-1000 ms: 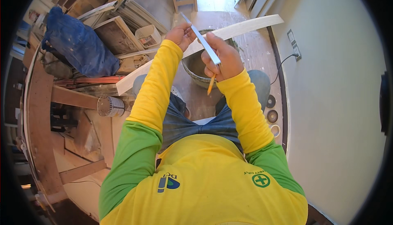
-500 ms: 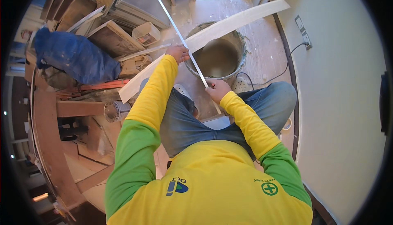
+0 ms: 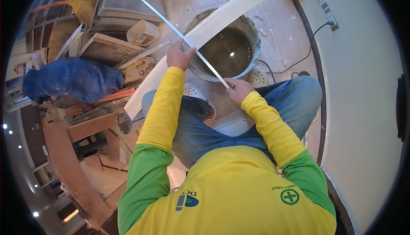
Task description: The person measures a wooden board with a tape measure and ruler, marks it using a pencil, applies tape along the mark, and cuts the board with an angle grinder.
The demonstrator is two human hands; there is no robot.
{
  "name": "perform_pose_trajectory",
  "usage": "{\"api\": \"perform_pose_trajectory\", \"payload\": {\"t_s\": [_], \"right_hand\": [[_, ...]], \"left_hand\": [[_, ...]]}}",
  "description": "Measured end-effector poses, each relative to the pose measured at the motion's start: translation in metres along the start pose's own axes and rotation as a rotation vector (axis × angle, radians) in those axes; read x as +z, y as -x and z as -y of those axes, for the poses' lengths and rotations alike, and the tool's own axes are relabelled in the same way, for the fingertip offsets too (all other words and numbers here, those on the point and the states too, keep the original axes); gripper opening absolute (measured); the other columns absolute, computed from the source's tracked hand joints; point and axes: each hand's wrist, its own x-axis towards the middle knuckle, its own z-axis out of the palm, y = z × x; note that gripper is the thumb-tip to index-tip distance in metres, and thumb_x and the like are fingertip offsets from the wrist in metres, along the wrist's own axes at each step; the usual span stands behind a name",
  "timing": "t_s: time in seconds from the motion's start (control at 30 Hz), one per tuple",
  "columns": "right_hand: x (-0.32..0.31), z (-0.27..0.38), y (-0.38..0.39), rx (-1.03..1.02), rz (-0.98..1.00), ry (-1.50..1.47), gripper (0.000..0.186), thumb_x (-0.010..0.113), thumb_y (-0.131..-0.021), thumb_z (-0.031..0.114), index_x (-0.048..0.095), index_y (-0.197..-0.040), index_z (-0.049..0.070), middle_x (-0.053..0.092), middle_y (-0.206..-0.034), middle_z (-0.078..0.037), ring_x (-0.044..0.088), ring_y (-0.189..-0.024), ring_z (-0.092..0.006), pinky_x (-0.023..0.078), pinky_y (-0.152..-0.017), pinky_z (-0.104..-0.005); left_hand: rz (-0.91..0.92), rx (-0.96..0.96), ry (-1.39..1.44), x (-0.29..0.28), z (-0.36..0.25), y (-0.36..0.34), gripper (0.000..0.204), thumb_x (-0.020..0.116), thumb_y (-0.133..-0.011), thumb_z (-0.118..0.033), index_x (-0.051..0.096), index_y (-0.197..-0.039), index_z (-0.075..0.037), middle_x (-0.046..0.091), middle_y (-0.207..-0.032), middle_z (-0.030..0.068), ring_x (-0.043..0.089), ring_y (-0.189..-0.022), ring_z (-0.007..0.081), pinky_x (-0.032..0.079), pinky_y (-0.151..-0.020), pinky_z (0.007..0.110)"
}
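A long, thin white strip (image 3: 209, 66) slants from the far left down toward my lap, between both hands. My left hand (image 3: 179, 56) pinches it near its middle, over a pale flat board (image 3: 241, 7). My right hand (image 3: 239, 90) has its fingers closed on the strip's near end, just in front of the bucket (image 3: 258, 42). The board lies across the bucket's top, its near end by my left knee. Murky brownish water (image 3: 230, 60) fills the lower part of the bucket.
To the left are a blue plastic bag (image 3: 77, 79), a white plastic container (image 3: 143, 33), a straw broom (image 3: 87, 2) and stacked panels (image 3: 132, 0). A wooden frame (image 3: 77, 166) stands nearer. On the right wall (image 3: 363, 85), a cord (image 3: 307, 53) runs from an outlet (image 3: 331, 19).
The strip's near end, which stuck out past my right hand toward my lap, now ends at that hand. The whole view has shifted, and both hands still hold the strip.
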Motion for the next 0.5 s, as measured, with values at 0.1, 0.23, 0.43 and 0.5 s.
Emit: {"api": "perform_pose_trajectory", "payload": {"t_s": [0.1, 0.23, 0.43, 0.5], "right_hand": [[-0.005, 0.009, 0.003, 0.019, -0.004, -0.004, 0.039, 0.055, -0.085, 0.019, 0.061, -0.123, 0.017, 0.066, -0.102, -0.018, 0.063, -0.092, -0.0363, 0.050, -0.084, -0.0394], [-0.007, 0.008, -0.001, 0.059, 0.025, 0.013, 0.038, 0.056, -0.084, 0.021, 0.061, -0.122, 0.018, 0.066, -0.102, -0.018, 0.063, -0.091, -0.0367, 0.051, -0.083, -0.0408], [-0.006, 0.014, -0.014, 0.108, 0.029, 0.018, 0.036, 0.059, -0.084, 0.023, 0.062, -0.120, 0.018, 0.067, -0.101, -0.018, 0.063, -0.091, -0.0372, 0.051, -0.082, -0.0431], [-0.005, 0.015, -0.016, 0.119, 0.012, 0.015, 0.035, 0.059, -0.085, 0.023, 0.063, -0.119, 0.017, 0.067, -0.100, -0.018, 0.062, -0.092, -0.0382, 0.051, -0.082, -0.0441]], "left_hand": [[-0.134, 0.286, -0.261, 0.003, 0.008, 0.002, 0.084, 0.077, -0.075, -0.034, 0.039, -0.137, 0.007, 0.055, -0.126, 0.0252, 0.050, -0.122, 0.0370, 0.036, -0.107, 0.038], [0.025, 0.245, -0.286, 0.008, 0.007, 0.003, 0.094, 0.079, -0.071, -0.042, 0.035, -0.141, 0.004, 0.035, -0.146, 0.0271, 0.028, -0.138, 0.0412, 0.026, -0.112, 0.046], [0.090, 0.250, -0.324, 0.006, 0.004, 0.006, 0.105, 0.080, -0.068, -0.048, 0.029, -0.143, 0.005, 0.030, -0.148, 0.0275, 0.023, -0.140, 0.0413, 0.021, -0.113, 0.049], [0.091, 0.254, -0.323, 0.006, 0.005, 0.006, 0.106, 0.080, -0.067, -0.049, 0.029, -0.142, 0.005, 0.030, -0.149, 0.0275, 0.023, -0.140, 0.0414, 0.021, -0.113, 0.050]]}}
